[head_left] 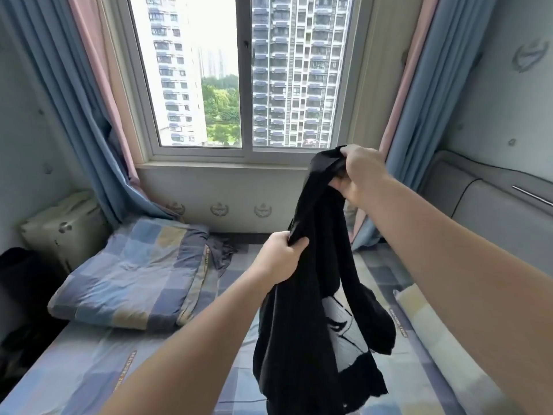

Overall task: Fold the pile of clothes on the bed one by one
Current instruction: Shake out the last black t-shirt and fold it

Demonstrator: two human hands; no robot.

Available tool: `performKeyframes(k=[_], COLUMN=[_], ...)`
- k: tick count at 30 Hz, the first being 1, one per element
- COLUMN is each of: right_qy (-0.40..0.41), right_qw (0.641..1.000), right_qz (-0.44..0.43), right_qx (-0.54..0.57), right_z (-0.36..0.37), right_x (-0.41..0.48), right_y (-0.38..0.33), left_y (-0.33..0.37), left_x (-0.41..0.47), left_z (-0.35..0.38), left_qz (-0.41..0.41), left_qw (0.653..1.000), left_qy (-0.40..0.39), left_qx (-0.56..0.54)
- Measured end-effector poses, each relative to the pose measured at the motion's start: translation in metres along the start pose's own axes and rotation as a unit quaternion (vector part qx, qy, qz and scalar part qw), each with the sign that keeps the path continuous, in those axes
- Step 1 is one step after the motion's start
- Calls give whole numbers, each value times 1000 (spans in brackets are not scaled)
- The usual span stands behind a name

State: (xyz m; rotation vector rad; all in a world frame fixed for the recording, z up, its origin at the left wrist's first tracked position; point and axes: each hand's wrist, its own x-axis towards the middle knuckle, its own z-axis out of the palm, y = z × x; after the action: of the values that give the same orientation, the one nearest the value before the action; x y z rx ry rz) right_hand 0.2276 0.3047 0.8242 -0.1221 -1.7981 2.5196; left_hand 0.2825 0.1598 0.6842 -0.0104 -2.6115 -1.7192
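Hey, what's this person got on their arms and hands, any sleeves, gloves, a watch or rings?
Nothing worn shows. The left hand and right hand have no gloves, and no ring is visible on the fingers. The left forearm and right forearm are uncovered to the picture's edge: no sleeve, cuff, watch or bracelet in view.

No legible text anywhere
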Motion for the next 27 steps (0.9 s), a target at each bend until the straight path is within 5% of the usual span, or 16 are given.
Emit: performKeyframes(k=[4, 10, 15, 19, 24, 27], right_qy=[-65, -211, -180, -185, -108, -58], right_qw=[997, 937, 871, 890, 965, 985], right_qz=[-24, 31, 89, 104, 112, 125], right_qx=[-20, -276, -449, -405, -211, -105], right_z=[-44, -90, -118, -121, -91, -77], right_x=[5, -48, -55, -50, -32, -18], right_y=[20, 149, 239, 212, 172, 157], left_y=[9, 65, 76, 48, -20, -43], left_x=[10, 14, 27, 50, 47, 11], left_z=[-15, -29, -60, -99, -88, -41], left_qz=[16, -9, -45, -21, -37, -29], left_qw=[994, 962, 956, 971, 986, 982], left_qy=[48, 22, 49, 122, 106, -87], left_qx=[-98, -272, -286, -205, 125, 163])
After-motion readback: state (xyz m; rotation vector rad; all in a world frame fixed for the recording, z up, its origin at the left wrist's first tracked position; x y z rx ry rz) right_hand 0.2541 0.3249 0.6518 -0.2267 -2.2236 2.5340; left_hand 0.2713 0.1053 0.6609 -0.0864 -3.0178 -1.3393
